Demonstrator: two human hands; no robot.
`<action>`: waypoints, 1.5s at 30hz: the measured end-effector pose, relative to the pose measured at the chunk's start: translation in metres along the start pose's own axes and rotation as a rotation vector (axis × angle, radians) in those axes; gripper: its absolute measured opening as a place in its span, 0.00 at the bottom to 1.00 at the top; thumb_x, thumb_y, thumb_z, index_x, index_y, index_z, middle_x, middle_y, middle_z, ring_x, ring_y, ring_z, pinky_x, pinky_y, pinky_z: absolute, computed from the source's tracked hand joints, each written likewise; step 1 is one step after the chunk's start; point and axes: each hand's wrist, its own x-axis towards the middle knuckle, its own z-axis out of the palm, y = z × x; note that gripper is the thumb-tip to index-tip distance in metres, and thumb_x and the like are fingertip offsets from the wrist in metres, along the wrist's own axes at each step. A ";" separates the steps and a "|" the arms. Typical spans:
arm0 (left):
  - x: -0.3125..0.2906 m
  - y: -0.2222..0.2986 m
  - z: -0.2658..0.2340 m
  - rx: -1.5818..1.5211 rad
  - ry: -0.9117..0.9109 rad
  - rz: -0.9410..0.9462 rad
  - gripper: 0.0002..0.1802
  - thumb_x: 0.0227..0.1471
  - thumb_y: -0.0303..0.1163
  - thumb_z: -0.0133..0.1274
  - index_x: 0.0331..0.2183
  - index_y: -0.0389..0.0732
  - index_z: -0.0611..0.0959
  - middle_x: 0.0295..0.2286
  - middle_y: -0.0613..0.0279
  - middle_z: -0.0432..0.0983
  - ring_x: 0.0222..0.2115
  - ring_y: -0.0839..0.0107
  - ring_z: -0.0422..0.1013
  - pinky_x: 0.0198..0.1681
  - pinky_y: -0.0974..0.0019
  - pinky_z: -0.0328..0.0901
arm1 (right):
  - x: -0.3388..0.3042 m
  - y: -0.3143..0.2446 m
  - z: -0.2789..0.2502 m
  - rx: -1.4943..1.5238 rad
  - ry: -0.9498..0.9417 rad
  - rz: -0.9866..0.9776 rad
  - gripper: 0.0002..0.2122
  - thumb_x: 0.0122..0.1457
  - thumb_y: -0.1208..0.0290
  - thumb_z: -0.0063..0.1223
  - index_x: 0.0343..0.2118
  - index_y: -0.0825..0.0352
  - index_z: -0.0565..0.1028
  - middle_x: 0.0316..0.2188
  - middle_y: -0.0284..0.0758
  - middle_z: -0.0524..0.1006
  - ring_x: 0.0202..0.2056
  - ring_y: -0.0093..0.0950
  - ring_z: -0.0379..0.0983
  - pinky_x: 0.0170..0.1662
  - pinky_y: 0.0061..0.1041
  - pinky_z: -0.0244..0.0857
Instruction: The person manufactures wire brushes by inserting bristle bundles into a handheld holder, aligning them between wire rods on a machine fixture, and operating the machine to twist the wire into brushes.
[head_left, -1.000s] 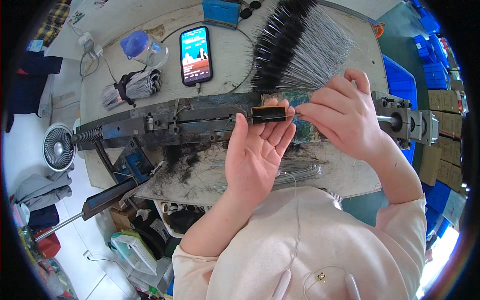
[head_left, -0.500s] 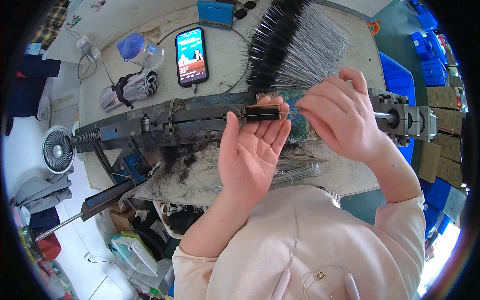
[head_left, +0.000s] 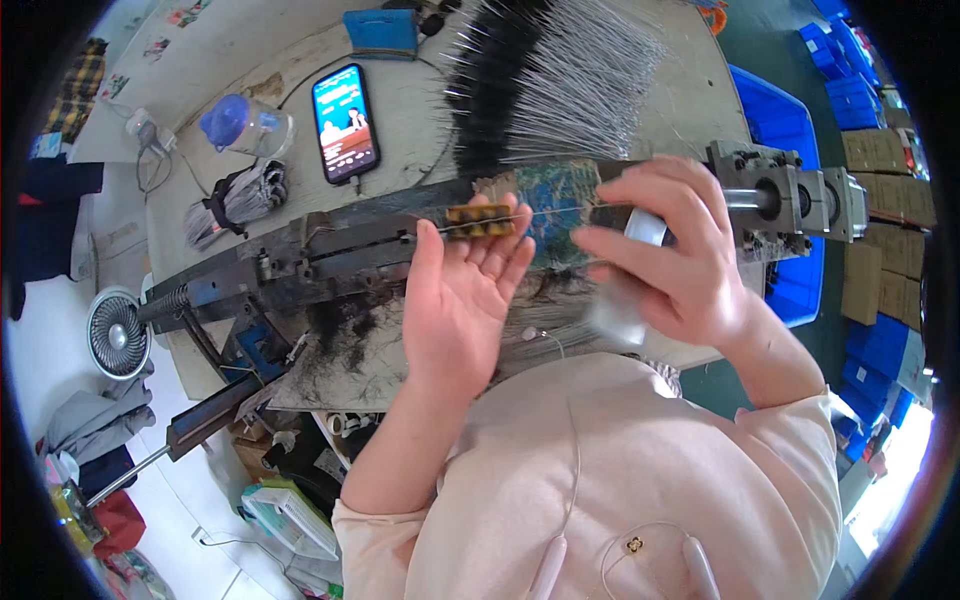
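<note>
Palm up, my left hand [head_left: 465, 300] supports a small yellow-brown rectangular piece with dark bristle clumps [head_left: 480, 221] across its fingers, the thumb standing apart at its left end. A thin wire [head_left: 555, 211] runs through the piece toward my right hand [head_left: 685, 250]. That hand is slightly blurred, its fingers spread and curved around a pale, motion-smeared round part [head_left: 622, 305]; whether they touch it I cannot tell. Behind both hands lies a long dark metal bench fixture [head_left: 345, 240], with a blue-green worn pad [head_left: 555, 185] between them.
At the far side lies a fan of black-bristled wire brushes [head_left: 560, 90]. A lit phone [head_left: 345, 125], a purple-lidded jar [head_left: 245, 128] and a strapped wire bundle [head_left: 235, 205] are at left. A shaft with a bearing block [head_left: 775, 200] and a blue crate [head_left: 780, 120] stand at right.
My right hand has moved off the wire's end and spread its fingers; the pale blurred part now shows beside it. The bristles on the piece have gathered into separate clumps, baring yellow. The view has shifted.
</note>
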 end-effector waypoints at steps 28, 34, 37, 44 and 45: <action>-0.188 0.097 -0.256 0.024 1.165 0.749 0.20 0.63 0.47 0.39 0.26 0.42 0.66 0.23 0.64 0.65 0.25 0.73 0.62 0.29 0.72 0.61 | -0.125 0.009 0.040 0.413 -0.207 0.823 0.04 0.55 0.75 0.53 0.33 0.65 0.73 0.31 0.33 0.75 0.28 0.27 0.74 0.29 0.24 0.66; -0.108 0.033 -0.129 0.057 0.626 0.454 0.20 0.59 0.45 0.47 0.43 0.39 0.74 0.34 0.61 0.72 0.36 0.68 0.68 0.38 0.65 0.63 | -0.061 -0.011 -0.008 1.000 0.415 0.909 0.02 0.59 0.78 0.48 0.31 0.69 0.68 0.28 0.36 0.71 0.16 0.16 0.62 0.20 0.16 0.56; -0.059 0.006 -0.028 1.298 -0.011 0.719 0.16 0.54 0.32 0.52 0.44 0.37 0.75 0.34 0.62 0.74 0.35 0.68 0.69 0.39 0.62 0.63 | -0.017 -0.015 -0.020 0.955 0.375 0.252 0.05 0.58 0.77 0.52 0.31 0.71 0.69 0.26 0.38 0.71 0.15 0.22 0.63 0.16 0.22 0.54; -0.070 0.017 -0.053 0.951 0.187 0.520 0.10 0.58 0.33 0.49 0.36 0.36 0.79 0.21 0.72 0.70 0.19 0.81 0.60 0.24 0.76 0.55 | 0.019 -0.032 0.009 0.674 0.084 0.237 0.13 0.60 0.68 0.51 0.38 0.75 0.75 0.29 0.48 0.77 0.28 0.41 0.76 0.31 0.32 0.70; -0.073 0.021 -0.060 0.926 0.220 0.539 0.19 0.59 0.44 0.45 0.35 0.36 0.77 0.19 0.72 0.65 0.18 0.83 0.55 0.22 0.77 0.50 | 0.008 -0.026 0.035 0.571 -0.072 0.333 0.14 0.61 0.64 0.49 0.39 0.73 0.75 0.30 0.47 0.77 0.29 0.42 0.76 0.31 0.33 0.70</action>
